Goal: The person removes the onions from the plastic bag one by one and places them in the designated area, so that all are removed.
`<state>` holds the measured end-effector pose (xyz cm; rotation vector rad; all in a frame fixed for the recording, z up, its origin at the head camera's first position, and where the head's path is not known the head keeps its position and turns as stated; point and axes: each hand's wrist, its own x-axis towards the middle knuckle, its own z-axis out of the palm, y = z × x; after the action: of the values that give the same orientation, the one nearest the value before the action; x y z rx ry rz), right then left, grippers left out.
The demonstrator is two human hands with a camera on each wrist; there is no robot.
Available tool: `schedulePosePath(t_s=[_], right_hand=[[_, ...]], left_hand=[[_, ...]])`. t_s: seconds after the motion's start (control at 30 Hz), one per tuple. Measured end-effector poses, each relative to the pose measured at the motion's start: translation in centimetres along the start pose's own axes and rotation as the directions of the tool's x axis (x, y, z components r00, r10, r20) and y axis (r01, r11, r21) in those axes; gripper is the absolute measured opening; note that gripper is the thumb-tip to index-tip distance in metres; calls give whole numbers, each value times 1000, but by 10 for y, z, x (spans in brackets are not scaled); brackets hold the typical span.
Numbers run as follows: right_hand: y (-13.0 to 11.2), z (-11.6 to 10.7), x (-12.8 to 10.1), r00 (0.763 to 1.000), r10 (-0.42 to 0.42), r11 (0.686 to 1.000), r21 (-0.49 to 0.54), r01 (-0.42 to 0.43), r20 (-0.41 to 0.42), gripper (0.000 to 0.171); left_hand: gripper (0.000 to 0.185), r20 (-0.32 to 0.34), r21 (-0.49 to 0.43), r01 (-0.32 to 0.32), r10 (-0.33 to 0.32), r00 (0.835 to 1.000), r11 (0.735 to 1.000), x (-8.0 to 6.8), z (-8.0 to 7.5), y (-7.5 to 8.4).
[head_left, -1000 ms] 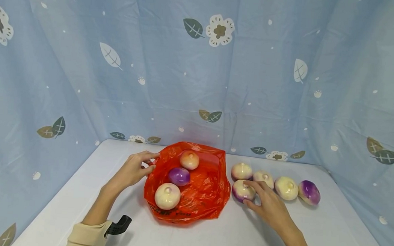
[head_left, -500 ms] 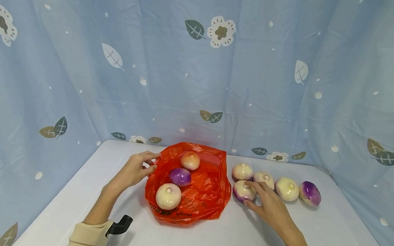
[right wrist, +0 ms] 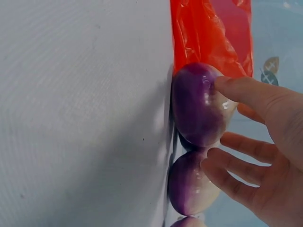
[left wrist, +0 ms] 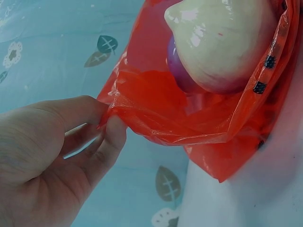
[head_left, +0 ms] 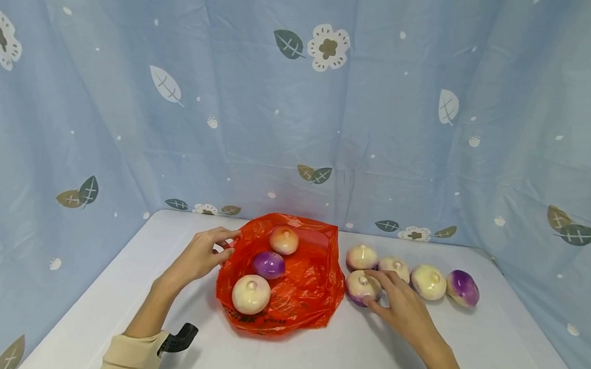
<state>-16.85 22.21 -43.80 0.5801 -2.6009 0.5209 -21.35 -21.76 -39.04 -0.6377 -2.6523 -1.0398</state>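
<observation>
Centrally, on the white table (head_left: pixel 116 286), lies an orange plastic bag (head_left: pixel 304 292) holding three turnips. Just right of the bag sit five more turnips; the nearest turnip (head_left: pixel 362 286) almost touches the bag's side. At the bag's left rim, the left hand (head_left: pixel 197 256) pinches the plastic edge between thumb and fingers. Right of the bag, the right hand (head_left: pixel 403 307) rests spread on the nearest turnip, thumb and fingertips touching it, not closed around it
</observation>
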Motion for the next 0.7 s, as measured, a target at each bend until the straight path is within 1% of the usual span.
schedulePosePath(t_s=[0.27,0.7], right_hand=[[-3,0,2,1000,-17,1000,-14,17,-23,57],[-17,-5,3,998,-44,999,-34,42,-53,55]], left_hand=[[39,14,-4,11,-11,1000,1000,-1,1,-1],[39,6,-3,-5,5,1000,1000,1,1,-1]])
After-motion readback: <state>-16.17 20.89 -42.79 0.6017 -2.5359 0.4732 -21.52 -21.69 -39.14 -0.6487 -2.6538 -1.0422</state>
